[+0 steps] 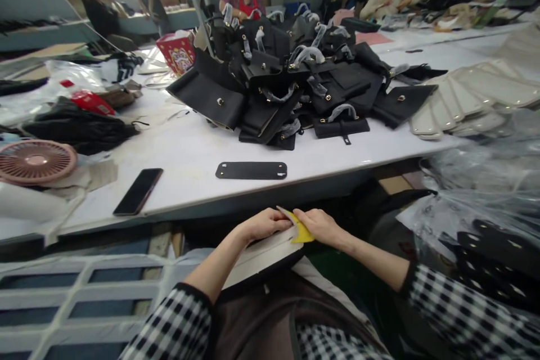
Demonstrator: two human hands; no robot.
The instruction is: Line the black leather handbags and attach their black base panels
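Observation:
On my lap rests a flat piece with a pale, off-white face [264, 256] and a black underside, perhaps part of a bag. My left hand [265, 225] lies over its far edge with the fingers curled, gripping it. A bright yellow curved flap [304, 230] with a pale edge stands up at the piece's right end. Its top is pinched between the thumb and fingers of my right hand [323, 226]. Part of my fingertips is hidden behind the flap. Past my hands, a black strip [251, 170] with rounded ends and small holes lies on the table.
A white table [185, 152] carries a heap of black bags [270, 84], a phone [138, 191], a pink fan [36, 160] and a red patterned box [176, 52]. Pale panels [468, 98] are fanned out at right, above plastic-wrapped black pieces [498, 259]. Several people work beyond.

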